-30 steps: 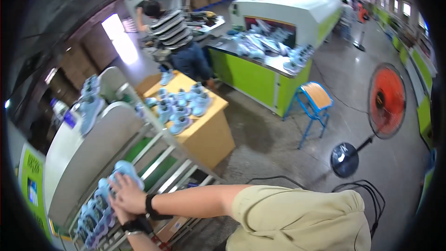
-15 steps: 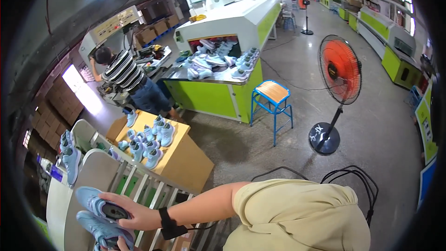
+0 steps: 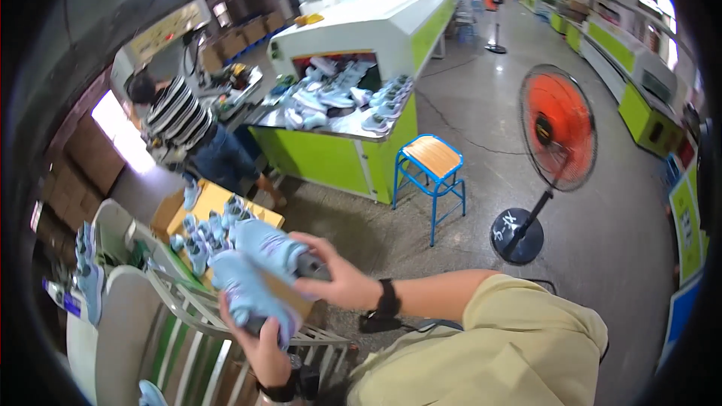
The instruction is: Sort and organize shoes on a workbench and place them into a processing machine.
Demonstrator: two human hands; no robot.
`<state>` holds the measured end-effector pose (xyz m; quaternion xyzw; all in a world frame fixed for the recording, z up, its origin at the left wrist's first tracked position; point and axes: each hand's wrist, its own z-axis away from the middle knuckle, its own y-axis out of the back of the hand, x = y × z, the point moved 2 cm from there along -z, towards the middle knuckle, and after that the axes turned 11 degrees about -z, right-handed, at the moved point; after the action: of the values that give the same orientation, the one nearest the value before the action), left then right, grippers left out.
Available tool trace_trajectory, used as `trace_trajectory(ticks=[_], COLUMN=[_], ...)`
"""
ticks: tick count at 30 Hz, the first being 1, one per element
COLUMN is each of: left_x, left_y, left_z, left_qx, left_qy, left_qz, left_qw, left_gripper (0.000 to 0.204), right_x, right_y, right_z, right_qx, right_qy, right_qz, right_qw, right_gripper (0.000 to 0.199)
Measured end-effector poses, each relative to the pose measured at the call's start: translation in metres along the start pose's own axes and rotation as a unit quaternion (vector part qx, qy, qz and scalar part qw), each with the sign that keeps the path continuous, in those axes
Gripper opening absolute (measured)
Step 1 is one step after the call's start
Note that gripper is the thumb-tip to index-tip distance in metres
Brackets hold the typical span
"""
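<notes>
In front of me, over the rack, I carry a pair of light-blue sneakers. My right hand (image 3: 338,278) is closed around the heel end of the farther sneaker (image 3: 263,240), its thumb by the dark heel opening. The nearer sneaker (image 3: 242,286) is gripped at its heel by my left hand (image 3: 263,353), with the thumb near the opening. Both toes point up and to the left, and the two shoes are side by side, close together. Just beyond them, several more light-blue sneakers (image 3: 197,248) stand on a wooden table (image 3: 259,214).
Below the shoes lies a slatted metal rack (image 3: 192,353) beside a pale curved panel (image 3: 131,316). More sneakers (image 3: 90,286) stand at far left. A blue-legged stool (image 3: 432,158), orange fan (image 3: 553,128) and green-white machine (image 3: 323,158) stand ahead; a person (image 3: 184,120) in stripes works left.
Both hands have lifted the sneakers from the lower left, up and to the right, toward the wooden table. My left hand has come more fully into view.
</notes>
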<state>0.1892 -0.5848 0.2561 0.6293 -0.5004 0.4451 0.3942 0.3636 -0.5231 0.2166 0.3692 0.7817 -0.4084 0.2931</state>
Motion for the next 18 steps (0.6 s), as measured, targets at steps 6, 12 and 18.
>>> trace_trajectory(ticks=[6, 12, 18], left_x=[-0.126, -0.186, -0.220], left_y=[-0.061, -0.078, -0.071], left_z=[-0.044, -0.066, -0.168], left_qx=[-0.098, 0.032, 0.154], left_qy=[0.349, 0.399, 0.326], left_qz=[0.211, 0.206, 0.190], left_qw=[0.908, 0.893, 0.913], left_gripper=[0.054, 0.055, 0.072], right_x=[0.046, 0.114, 0.186], right_y=[0.161, 0.284, 0.355], right_z=[0.004, -0.038, -0.166], right_qx=[0.084, 0.157, 0.206], right_qy=[-0.224, -0.345, -0.358], right_qz=[0.005, 0.016, -0.020], right_qw=[0.971, 0.925, 0.910], right_gripper=[0.064, 0.066, 0.068])
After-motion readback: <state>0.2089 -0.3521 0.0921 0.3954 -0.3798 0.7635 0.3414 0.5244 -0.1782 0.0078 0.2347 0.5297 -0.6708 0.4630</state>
